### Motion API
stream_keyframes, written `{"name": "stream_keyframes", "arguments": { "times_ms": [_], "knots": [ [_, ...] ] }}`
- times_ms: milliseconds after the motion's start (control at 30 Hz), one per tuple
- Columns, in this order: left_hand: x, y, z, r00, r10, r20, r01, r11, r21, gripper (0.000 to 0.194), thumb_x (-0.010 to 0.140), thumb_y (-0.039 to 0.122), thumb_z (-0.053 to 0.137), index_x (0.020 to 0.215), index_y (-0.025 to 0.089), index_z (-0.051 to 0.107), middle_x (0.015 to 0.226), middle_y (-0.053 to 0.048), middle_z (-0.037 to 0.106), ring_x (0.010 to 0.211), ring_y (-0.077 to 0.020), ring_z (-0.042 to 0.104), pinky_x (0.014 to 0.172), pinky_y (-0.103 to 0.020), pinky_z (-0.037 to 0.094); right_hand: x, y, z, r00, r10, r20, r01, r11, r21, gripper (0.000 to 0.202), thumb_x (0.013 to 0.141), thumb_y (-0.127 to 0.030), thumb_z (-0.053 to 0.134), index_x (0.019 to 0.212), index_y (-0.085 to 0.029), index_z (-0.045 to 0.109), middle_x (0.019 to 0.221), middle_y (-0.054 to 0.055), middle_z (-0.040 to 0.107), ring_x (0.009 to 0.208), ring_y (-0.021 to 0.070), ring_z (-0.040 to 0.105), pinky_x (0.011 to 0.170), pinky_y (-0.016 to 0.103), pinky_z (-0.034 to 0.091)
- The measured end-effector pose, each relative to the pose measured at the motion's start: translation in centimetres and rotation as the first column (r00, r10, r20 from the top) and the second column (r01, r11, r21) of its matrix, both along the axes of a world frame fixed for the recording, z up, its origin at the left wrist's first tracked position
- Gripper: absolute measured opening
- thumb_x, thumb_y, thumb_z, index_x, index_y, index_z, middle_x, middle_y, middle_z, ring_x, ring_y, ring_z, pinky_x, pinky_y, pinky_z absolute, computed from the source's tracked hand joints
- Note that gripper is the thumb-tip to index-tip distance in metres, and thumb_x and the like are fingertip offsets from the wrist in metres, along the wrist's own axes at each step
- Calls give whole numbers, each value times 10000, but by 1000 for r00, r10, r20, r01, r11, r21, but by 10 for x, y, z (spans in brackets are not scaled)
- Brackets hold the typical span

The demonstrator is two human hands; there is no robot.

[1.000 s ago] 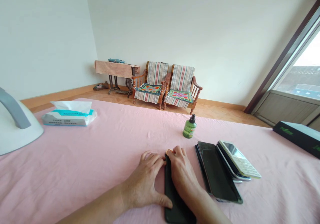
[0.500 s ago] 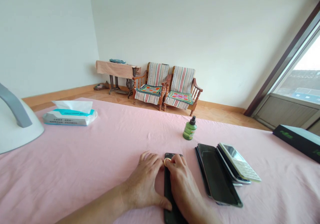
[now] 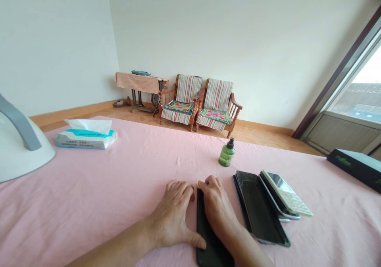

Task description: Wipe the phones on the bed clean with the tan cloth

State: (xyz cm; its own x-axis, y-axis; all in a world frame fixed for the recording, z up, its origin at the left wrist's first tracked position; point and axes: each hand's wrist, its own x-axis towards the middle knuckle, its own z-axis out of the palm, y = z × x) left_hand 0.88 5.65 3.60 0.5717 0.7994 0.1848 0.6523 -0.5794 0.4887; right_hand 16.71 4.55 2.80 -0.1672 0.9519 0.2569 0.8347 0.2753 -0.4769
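A black mobile phone (image 3: 203,235) lies on the pink cloth in front of me, its right side partly covered by my right hand. My left hand (image 3: 175,215) is spread beside it on the left; its thumb rests on the phone's lower left edge and its curved fingers touch down near the upper left edge. My right hand (image 3: 218,203) lies over the phone's upper part, thumb and fingers pinched on a small pale-yellow rounded thing (image 3: 198,184) at the top end. What that thing is, I cannot make out. To the right, several phones (image 3: 258,207) lie in overlapping stacks.
A green spray bottle (image 3: 226,153) stands beyond the phones. On the left are a tissue pack (image 3: 86,139) and a white appliance with a grey handle (image 3: 22,128). A black box (image 3: 354,169) sits at the far right. Two chairs (image 3: 198,108) stand past the table (image 3: 143,151).
My right hand and the pale-yellow thing have moved slightly up to the phone's top end. My left hand stays nearly in place. The whole view has shifted a little.
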Motion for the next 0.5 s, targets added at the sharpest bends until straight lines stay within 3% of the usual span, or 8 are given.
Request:
{"name": "stream_keyframes", "arguments": {
  "times_ms": [100,300,500],
  "knots": [
    [-1,-1,0,1000,-8,4,8,1000,-1,812,439,680,738,1046,177,550,1074,-119,563,1029,-368,508,956,-584,336,1,2,0,1000,2,14,-2,1000,8,253,896,-38,431,870,-180,639,909,74,554,873,206,494,756,286,413],
    [-1,1,-3,1000,-5,6,5,1000,-26,942,441,665,746,1216,192,494,1242,-147,519,1153,-390,456,996,-581,321,2,-20,-7,997,65,-47,-66,997,-26,282,890,-32,446,927,-219,654,925,54,553,869,189,510,712,260,422],
    [-5,2,-5,999,-23,-42,21,999,-50,1018,477,681,726,1316,177,444,1305,-162,492,1215,-388,421,1050,-566,267,3,1,-3,999,40,2,-40,999,17,303,893,-39,421,946,-207,668,900,64,556,871,197,503,768,280,428]
  ]
}}
